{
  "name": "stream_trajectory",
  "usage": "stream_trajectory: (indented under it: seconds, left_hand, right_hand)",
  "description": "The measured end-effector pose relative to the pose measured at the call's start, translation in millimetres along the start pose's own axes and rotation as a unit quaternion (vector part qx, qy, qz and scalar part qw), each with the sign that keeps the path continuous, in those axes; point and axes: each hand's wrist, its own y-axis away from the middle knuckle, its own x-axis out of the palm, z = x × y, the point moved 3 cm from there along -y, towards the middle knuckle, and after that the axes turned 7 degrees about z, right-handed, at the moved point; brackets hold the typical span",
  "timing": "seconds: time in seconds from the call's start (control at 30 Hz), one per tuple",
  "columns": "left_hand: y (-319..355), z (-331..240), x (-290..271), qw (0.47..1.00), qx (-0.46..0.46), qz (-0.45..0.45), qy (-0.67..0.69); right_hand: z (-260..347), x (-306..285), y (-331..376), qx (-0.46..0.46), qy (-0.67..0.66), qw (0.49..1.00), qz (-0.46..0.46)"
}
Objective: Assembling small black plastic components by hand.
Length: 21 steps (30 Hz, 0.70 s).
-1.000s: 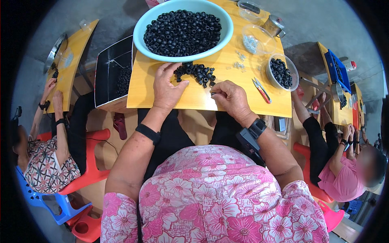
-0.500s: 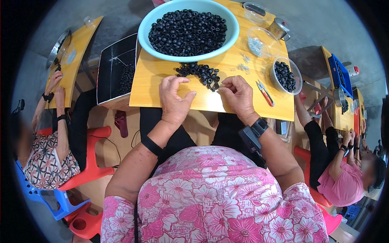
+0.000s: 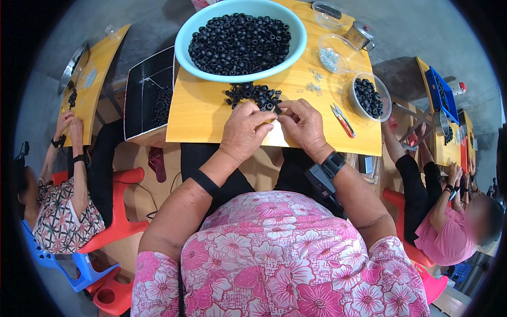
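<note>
Small black ring-shaped rubber pieces lie heaped at the frame's upper centre on the yellow wooden counter, below the light-blue plastic basin. Left hand and right hand meet, fingertips pinched; the grip's contents are hidden. Working close to the heap seems best.

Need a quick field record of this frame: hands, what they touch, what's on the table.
left hand: fingers bent, tips meeting the right hand over the table edge
right hand: fingertips pinched against the left hand's; whatever is held is too small to tell
nearest thing: loose pile of black rings, just beyond the fingertips
big bowl: light blue basin full of black rings
small bowl: clear bowl with black rings, to the right
tool: red-handled snips beside right hand
surface: yellow table
</note>
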Motion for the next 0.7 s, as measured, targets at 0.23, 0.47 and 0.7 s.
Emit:
stream_trajectory:
  seconds: [0.23,0.47,0.7]
  left_hand:
    - [-2,1,0,0.999,-0.031,-0.025,0.005]
    - [-2,8,0,0.997,-0.049,-0.049,0.019]
    - [-1,8,-2,0.994,-0.073,-0.049,0.071]
  right_hand:
    - [0,0,-2,0.000,0.032,0.999,0.014]
    - [-4,2,-1,-0.013,0.038,0.999,-0.005]
    - [-8,0,1,-0.011,0.000,1.000,0.003]
